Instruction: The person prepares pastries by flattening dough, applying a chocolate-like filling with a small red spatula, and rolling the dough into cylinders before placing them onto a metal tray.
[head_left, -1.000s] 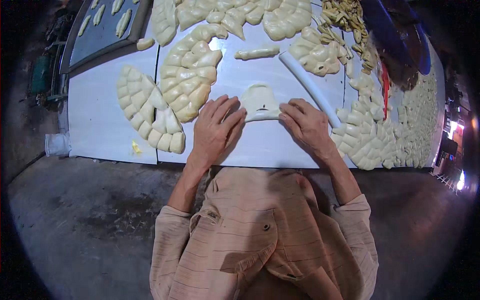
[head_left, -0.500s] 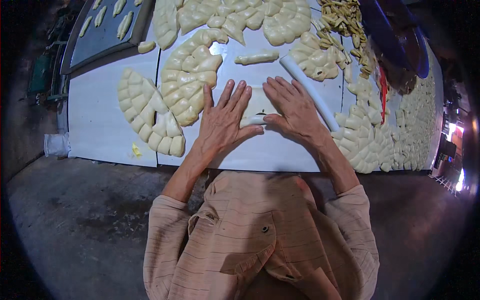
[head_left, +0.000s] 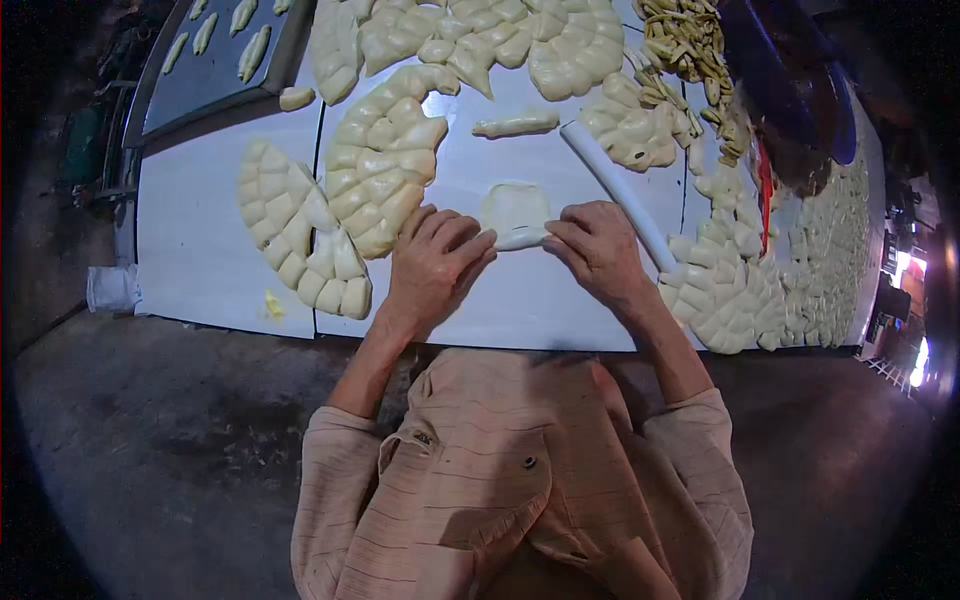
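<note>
A flat, pale piece of dough (head_left: 515, 207) lies in front of me, its near edge rolled over and a thin dark line showing along it. My left hand (head_left: 433, 258) curls its fingers at the left end of that rolled edge, and my right hand (head_left: 600, 255) pinches the right end. A white rolling rod (head_left: 618, 192) lies slanted just right of my right hand. A finished dough roll (head_left: 515, 125) rests above the piece, and a large slab of portioned dough (head_left: 383, 165) lies to the left.
A metal tray (head_left: 207, 92) with shaped pieces sits at back left. More cut dough lumps (head_left: 720, 300) spread along the right, beside yellowish strips (head_left: 690, 40), a red tool (head_left: 766, 200) and a dark blue container (head_left: 775, 70). A white bag (head_left: 112, 290) hangs beside the table's left end.
Half a second ago both hands lay spread flat over the piece. They have drawn back toward me and curled, gripping the ends of the rolled edge again.
</note>
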